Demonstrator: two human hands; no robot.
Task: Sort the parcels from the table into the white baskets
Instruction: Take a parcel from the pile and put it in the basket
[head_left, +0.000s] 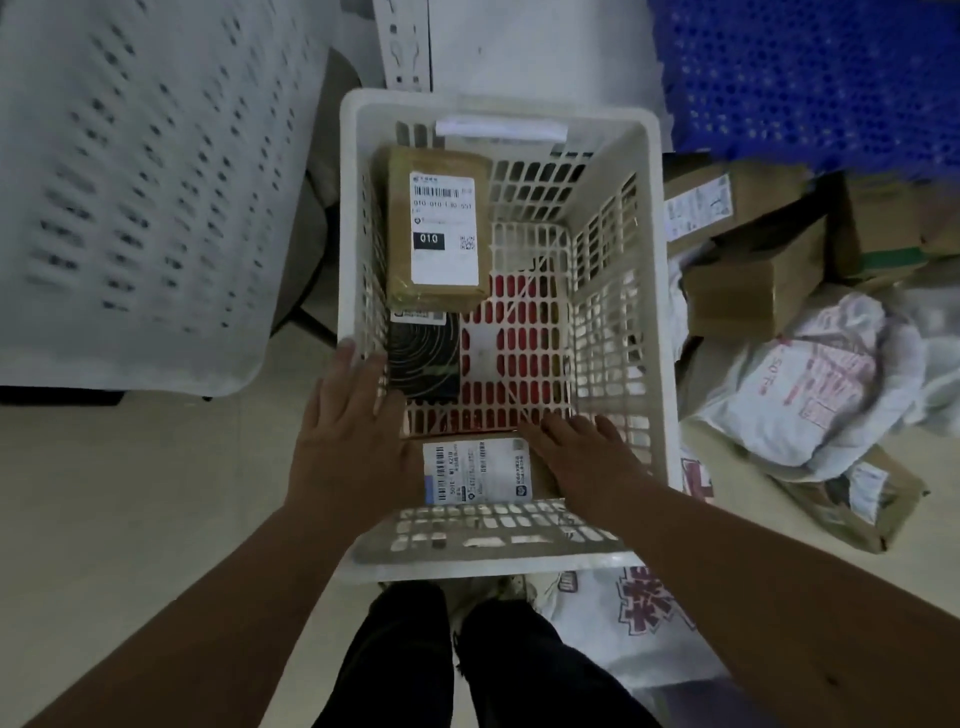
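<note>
A white slotted basket (618, 156) stands on the floor below me. Inside it, a brown parcel (400, 270) with a white "010" label leans against the far left wall, and a black parcel (423, 358) lies under it. Near the front wall lies a brown box parcel (475, 470) with a white barcode label. My left hand (345, 415) reaches into the basket at that box's left side, fingers straight. My right hand (582, 452) rests at its right side, fingers spread flat. Neither hand curls around the box.
A second white perforated basket (130, 208) stands at the left. To the right lie cardboard boxes (748, 296), white plastic mailers (810, 395) and a blue perforated crate (810, 73). A printed white bag (639, 623) lies by my feet. Pale floor shows at lower left.
</note>
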